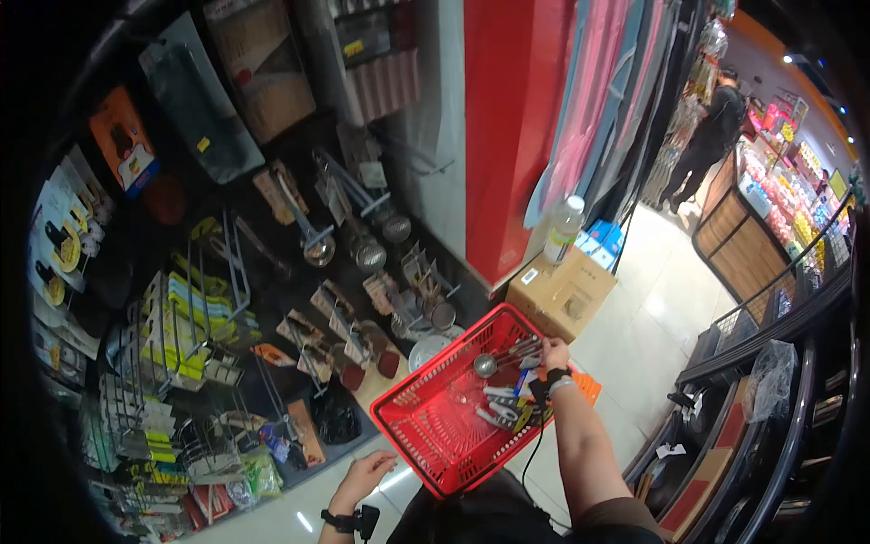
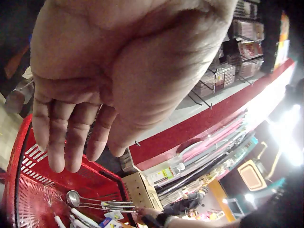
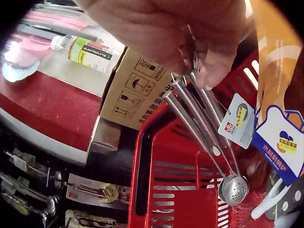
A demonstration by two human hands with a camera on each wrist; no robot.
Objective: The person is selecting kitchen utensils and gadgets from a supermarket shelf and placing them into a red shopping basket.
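My right hand (image 1: pixel 555 354) pinches the handle ends of metal ladles (image 3: pixel 194 123) at the far right corner of a red shopping basket (image 1: pixel 412 399). Their round heads hang low inside it, and the front head (image 3: pixel 235 191) is pierced with small holes. A grey-and-white tag (image 3: pixel 237 121) hangs beside the handles. White-handled utensils (image 1: pixel 498 408) lie in the basket, along with an orange-and-blue packaging card (image 3: pixel 280 137). My left hand (image 1: pixel 364 479), palm showing and fingers loosely extended, is empty beside the basket's near left side.
A cardboard box (image 1: pixel 564 292) with a bottle (image 1: pixel 564 231) on it stands beyond the basket. Hanging ladles (image 1: pixel 317 245) and packaged utensils line the left display wall. A dark shelf rack (image 1: pixel 725 444) runs along the right. A person (image 1: pixel 711 136) stands down the aisle.
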